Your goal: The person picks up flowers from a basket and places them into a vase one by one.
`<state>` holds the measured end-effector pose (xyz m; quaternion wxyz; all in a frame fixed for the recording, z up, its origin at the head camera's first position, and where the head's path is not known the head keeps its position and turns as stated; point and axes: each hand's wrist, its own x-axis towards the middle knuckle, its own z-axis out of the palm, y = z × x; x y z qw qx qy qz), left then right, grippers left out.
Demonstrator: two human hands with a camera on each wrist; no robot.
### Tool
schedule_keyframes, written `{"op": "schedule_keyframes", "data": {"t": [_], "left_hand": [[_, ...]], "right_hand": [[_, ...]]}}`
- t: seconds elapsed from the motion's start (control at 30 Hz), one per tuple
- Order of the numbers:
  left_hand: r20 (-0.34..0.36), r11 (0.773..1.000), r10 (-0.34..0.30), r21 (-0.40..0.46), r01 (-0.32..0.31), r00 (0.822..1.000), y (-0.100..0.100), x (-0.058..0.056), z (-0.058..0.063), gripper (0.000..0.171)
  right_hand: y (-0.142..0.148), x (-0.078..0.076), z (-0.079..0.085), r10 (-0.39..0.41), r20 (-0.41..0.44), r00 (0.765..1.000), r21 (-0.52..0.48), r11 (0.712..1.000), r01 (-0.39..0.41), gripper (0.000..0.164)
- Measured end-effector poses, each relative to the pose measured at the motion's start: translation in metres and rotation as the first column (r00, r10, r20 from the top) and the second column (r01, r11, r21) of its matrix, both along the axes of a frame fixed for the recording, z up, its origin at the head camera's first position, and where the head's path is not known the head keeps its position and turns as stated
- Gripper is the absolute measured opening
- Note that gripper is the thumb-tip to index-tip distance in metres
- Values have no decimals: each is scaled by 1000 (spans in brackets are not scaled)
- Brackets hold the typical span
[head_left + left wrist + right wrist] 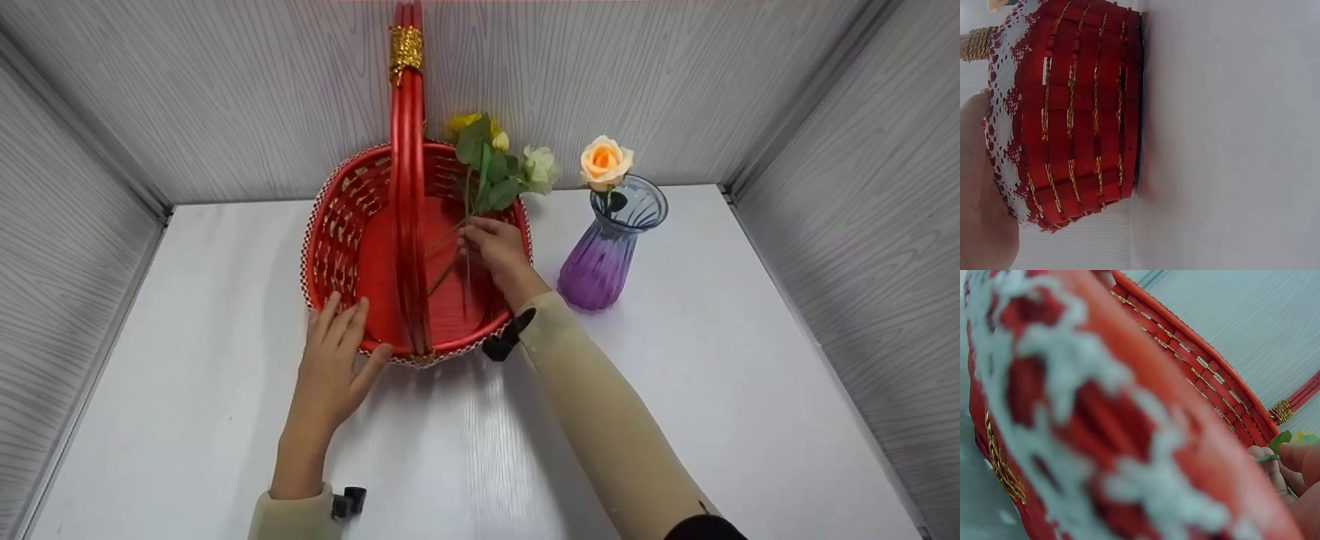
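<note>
A red woven basket with a tall handle and lace-trimmed rim stands on the table. My left hand rests at its front-left rim, fingers spread and reaching over the edge; the left wrist view has this hand against the white lace. Inside the basket's right side, my right hand pinches thin stems between thumb and fingers. Above it are a pale greenish-white flower, a yellow flower and green leaves. In the right wrist view, a green stem lies between the fingers, partly behind the blurred rim.
Right of the basket stands a blue-to-purple glass vase holding a peach rose. The basket's handle arches high over its middle. Grey wood-patterned panels enclose the white table at the back and sides.
</note>
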<state>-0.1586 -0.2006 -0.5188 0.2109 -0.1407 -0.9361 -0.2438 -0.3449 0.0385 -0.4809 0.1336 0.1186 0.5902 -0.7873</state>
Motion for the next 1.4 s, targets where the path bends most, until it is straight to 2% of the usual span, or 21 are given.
{"op": "schedule_keyframes", "data": {"t": [0.4,0.8,1.4], "left_hand": [[4,1000,4,-2,-4,1000,0,0,0,69],[-8,1000,5,15,-5,1000,1,0,0,69],[-2,1000,3,11,-3,1000,0,1,0,70]], "right_hand": [[1,1,-1,11,-47,999,8,1000,-10,39],[1,2,0,14,-69,998,-59,998,-18,34],[0,1,-1,16,-98,995,-88,996,-25,37]]}}
